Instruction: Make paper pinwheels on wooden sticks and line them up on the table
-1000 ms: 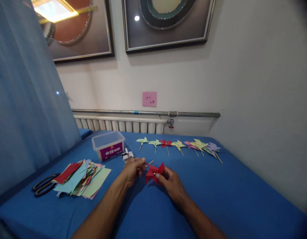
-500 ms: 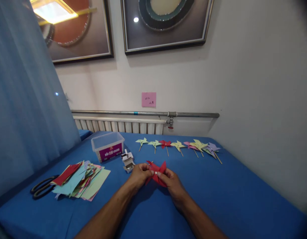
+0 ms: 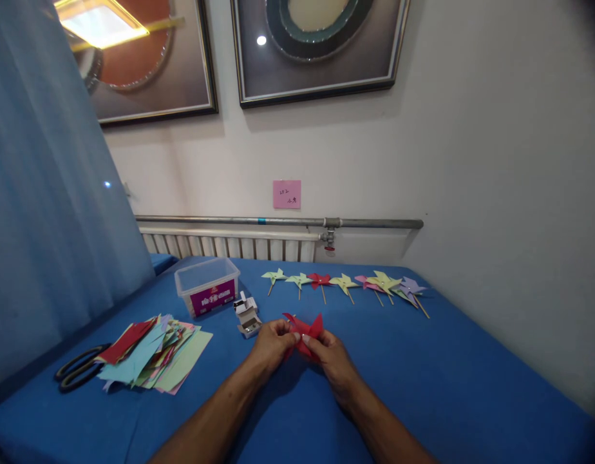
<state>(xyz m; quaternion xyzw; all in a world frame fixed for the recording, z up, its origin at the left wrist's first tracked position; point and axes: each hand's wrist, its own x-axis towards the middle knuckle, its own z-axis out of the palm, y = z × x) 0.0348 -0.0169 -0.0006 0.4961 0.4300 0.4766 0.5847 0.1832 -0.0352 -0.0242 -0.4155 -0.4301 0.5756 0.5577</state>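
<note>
Both hands meet over a red paper pinwheel (image 3: 308, 327) just above the blue table (image 3: 447, 386). My left hand (image 3: 272, 343) pinches its left side with thumb and fingers closed. My right hand (image 3: 329, 358) pinches it from the right, near the shiny pin at its middle. The stick is hidden behind my hands. A small open pin box (image 3: 247, 314) lies just left of my left hand.
A row of several finished pinwheels (image 3: 346, 282) lies near the wall. A clear plastic tub (image 3: 208, 285) stands at the back left. A stack of coloured paper squares (image 3: 152, 353) and black scissors (image 3: 78, 372) lie at the left. A radiator (image 3: 225, 243) runs behind the table.
My left hand has moved right from the stick end onto the pinwheel, so both hands now pinch it together. The stick tip no longer shows.
</note>
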